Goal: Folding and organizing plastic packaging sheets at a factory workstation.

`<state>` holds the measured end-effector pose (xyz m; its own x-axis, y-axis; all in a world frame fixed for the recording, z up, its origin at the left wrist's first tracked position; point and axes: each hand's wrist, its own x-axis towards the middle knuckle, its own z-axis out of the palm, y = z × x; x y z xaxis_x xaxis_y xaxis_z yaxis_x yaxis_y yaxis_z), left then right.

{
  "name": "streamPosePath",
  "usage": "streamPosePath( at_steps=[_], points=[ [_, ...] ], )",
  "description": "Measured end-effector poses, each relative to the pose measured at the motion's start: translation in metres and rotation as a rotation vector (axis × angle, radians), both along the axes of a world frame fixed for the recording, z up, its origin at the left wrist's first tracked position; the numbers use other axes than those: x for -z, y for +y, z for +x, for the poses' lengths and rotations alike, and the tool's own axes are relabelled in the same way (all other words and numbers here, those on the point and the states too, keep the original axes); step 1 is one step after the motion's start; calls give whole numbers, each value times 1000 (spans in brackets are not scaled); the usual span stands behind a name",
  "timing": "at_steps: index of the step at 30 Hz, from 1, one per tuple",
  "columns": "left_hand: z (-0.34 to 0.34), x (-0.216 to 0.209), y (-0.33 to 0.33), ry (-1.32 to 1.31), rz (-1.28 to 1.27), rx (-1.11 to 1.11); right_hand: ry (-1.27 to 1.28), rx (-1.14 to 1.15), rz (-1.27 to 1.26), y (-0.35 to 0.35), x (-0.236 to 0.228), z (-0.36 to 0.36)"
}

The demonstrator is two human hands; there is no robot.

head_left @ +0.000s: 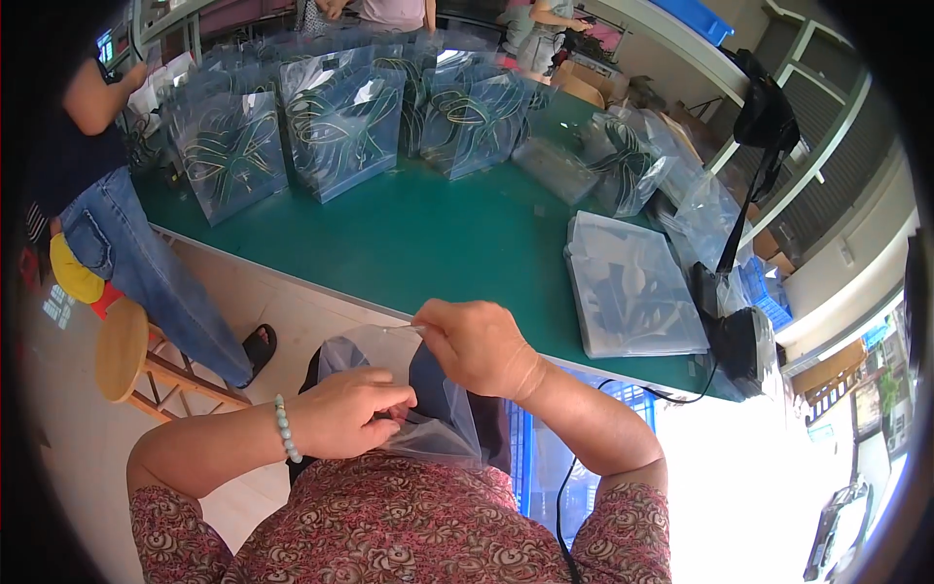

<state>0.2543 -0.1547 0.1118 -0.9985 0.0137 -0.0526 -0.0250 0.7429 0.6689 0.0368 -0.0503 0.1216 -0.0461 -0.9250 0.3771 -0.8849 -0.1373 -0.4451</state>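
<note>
Close to my body, at the table's near edge, I hold a clear plastic bag (449, 420). My right hand (477, 346) pinches its upper rim between thumb and fingers. Lower and to the left, my left hand (352, 414) has its fingers curled against the bag's side; its fingertips are partly hidden by the film. Nothing can be made out inside the bag. On the green table to the right lies a stack of flat clear plastic bags (637, 282), the nearest thing to my right hand.
Along the far side of the green table (389, 248) stand several clear bags with coiled cables (345, 127). More bagged cables (628, 161) lie at the right. A black device (744, 346) with a cord sits by the right edge. Left are a wooden stool (122, 350) and a person in jeans (161, 263).
</note>
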Motion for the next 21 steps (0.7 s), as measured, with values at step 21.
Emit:
streamPosePath(
  at_steps=[21],
  points=[
    [12,-13,-43,636,-155,-106,-844,23,293,25,-12,-49]
  ],
)
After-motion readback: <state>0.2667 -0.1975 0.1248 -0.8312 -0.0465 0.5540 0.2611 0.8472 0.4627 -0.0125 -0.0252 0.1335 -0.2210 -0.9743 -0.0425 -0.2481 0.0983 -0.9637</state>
